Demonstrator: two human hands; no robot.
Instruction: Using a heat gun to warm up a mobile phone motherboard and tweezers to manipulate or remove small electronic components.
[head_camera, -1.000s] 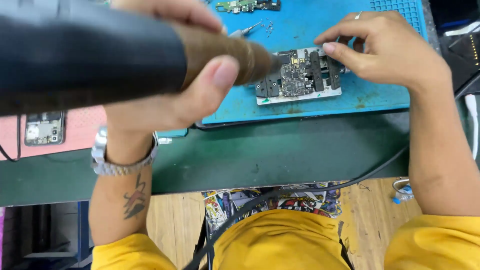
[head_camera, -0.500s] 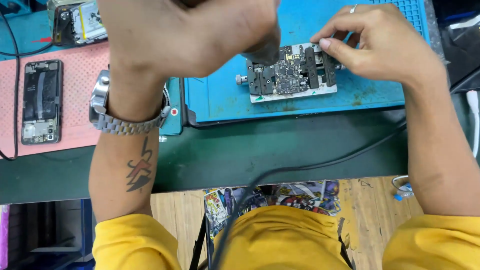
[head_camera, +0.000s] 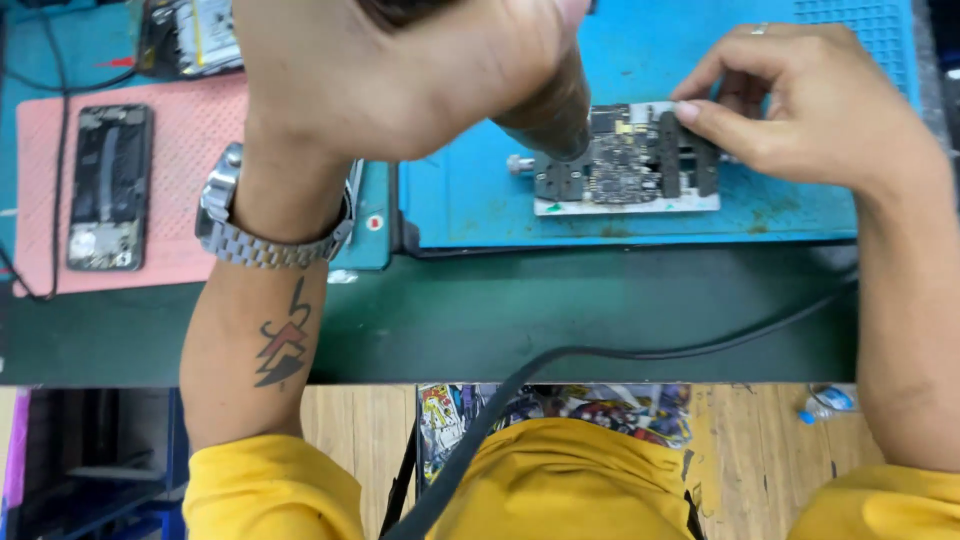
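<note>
The left hand (head_camera: 400, 70) has swung the tool's nozzle (head_camera: 550, 125) upright over the circuit board (head_camera: 625, 155), uncovering the pink mat (head_camera: 190, 180).

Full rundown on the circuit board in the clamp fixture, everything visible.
The dark rectangular circuit board lies flat in a black clamp fixture on a white base, on the blue work mat. Its face is packed with small chips and gold-coloured contacts. The right hand fingertips touch its upper right edge; the left hand holds a brown tool nozzle over its left end.

Count, referenced to blue mat (head_camera: 480, 210): 1 circuit board (head_camera: 625, 155) in 1 clamp holder on it; 1 brown tool nozzle (head_camera: 545, 115) above; 1 pink mat (head_camera: 190, 180) left, bearing 1 opened phone (head_camera: 108, 187); 1 wristwatch (head_camera: 262, 240); 2 hands
</note>
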